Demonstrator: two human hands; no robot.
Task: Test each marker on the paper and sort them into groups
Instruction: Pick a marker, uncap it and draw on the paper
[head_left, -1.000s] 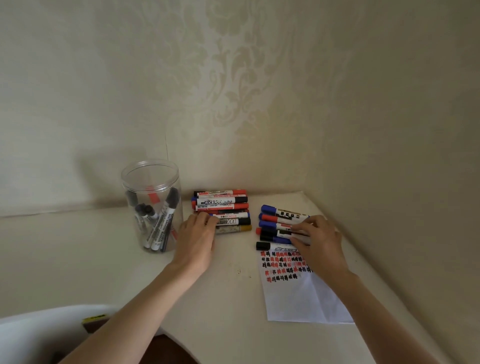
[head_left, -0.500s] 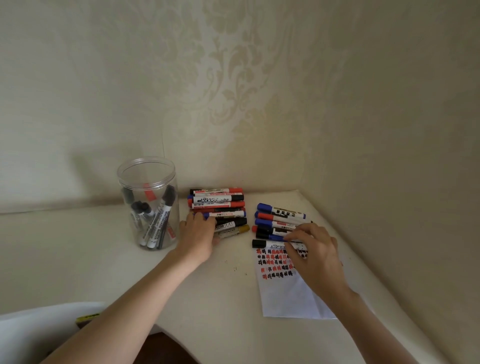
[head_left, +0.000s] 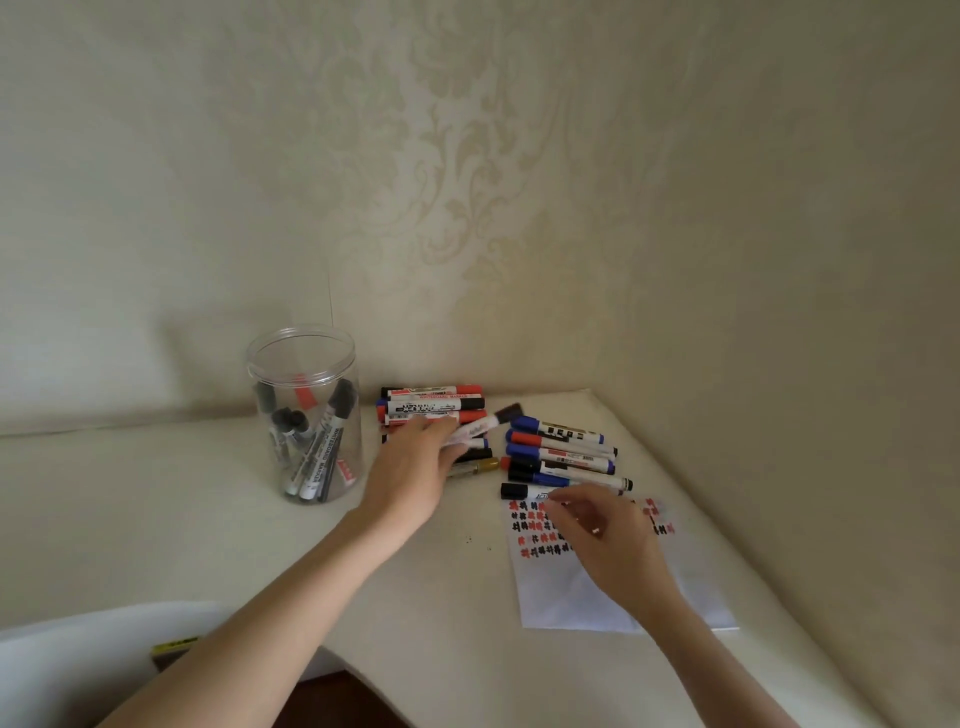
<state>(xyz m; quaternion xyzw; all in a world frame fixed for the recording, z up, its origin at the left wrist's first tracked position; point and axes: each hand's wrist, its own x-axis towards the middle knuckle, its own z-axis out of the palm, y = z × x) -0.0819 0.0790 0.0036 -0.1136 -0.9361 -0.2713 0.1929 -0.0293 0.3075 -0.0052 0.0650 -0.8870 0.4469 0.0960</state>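
My left hand (head_left: 415, 467) grips a white marker with a dark cap (head_left: 485, 426), lifted and tilted up to the right above the middle pile of markers (head_left: 434, 405). My right hand (head_left: 597, 530) hovers over the white paper (head_left: 566, 597), fingers loosely curled and holding nothing, its fingertips close to a black-capped marker (head_left: 514, 491) lying at the paper's top edge. The paper carries rows of red and black test marks. A second group of blue, red and black markers (head_left: 561, 447) lies just behind the paper.
A clear plastic jar (head_left: 306, 410) with several markers standing in it is left of the piles. Walls close in behind and on the right, forming a corner. The cream table's curved front edge (head_left: 332, 654) runs below my left forearm.
My left hand has picked a marker out of the middle pile and raised it. My right hand has drawn back from the right group onto the paper.
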